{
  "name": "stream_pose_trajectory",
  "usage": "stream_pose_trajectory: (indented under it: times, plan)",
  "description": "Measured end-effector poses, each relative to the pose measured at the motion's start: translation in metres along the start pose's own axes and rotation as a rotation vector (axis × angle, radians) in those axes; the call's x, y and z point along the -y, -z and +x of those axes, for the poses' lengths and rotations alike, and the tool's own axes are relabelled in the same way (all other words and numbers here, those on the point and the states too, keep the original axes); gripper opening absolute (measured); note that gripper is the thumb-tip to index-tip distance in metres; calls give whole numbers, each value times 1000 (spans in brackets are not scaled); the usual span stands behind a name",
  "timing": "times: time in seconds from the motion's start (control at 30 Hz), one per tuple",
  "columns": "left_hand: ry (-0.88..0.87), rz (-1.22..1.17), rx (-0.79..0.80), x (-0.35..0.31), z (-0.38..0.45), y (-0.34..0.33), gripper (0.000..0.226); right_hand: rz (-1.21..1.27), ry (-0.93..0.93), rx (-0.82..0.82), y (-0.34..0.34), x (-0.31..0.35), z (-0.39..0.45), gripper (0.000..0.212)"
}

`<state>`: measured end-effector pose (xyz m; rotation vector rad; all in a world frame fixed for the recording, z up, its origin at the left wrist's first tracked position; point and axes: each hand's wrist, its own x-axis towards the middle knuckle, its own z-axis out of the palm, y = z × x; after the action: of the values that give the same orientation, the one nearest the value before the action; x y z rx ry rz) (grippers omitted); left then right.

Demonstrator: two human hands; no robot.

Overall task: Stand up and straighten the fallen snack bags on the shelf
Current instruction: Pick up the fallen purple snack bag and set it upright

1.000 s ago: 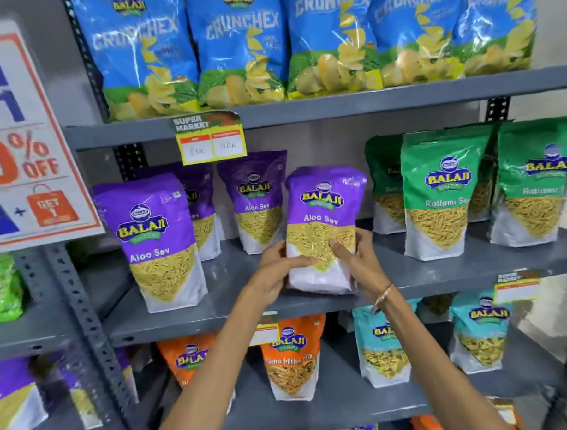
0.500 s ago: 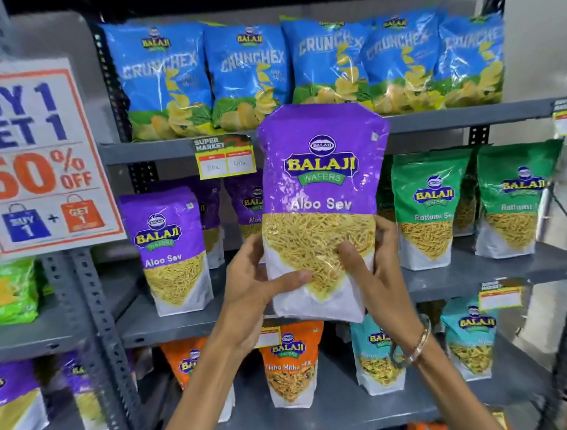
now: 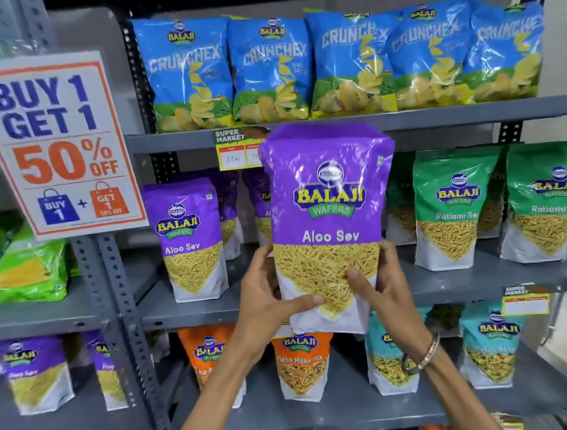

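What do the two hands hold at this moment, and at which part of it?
Both hold one purple Aloo Sev bag, upright, by its lower part: left hand at the lower left edge, right hand at the lower right.

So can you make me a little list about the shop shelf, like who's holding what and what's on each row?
held bag: purple Aloo Sev bag, upright, lifted off the shelf
left hand: grip on the bag's lower left side
right hand: grip on the bag's lower right side
top row: blue Crunchex bags
middle row: another Aloo Sev bag standing at left, green Ratlami Sev bags at right
lower row: orange Tikha Mitha Mix bag
sign: Buy 1 Get 1 50% off
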<state>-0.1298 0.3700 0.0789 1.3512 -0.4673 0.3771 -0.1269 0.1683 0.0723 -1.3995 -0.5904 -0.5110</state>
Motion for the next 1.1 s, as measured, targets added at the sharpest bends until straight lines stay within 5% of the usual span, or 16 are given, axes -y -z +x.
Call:
stream_pose_trajectory:
  times: [0.33,0.7,0.97,1.1]
  plan:
    - [109,241,-82,86,66,41,80,-83,-204,24,-20,-108,63,49]
    - [301,172,-164,125,125,99,84,-117,-240,8,-79,-173,122,58]
    - [409,308,-35,126,120,102,58,-214,-422,339,-69,-183,121,81]
    - [397,345,-51,129,120,111,80,-203,-451,326,-71,-173,118,59]
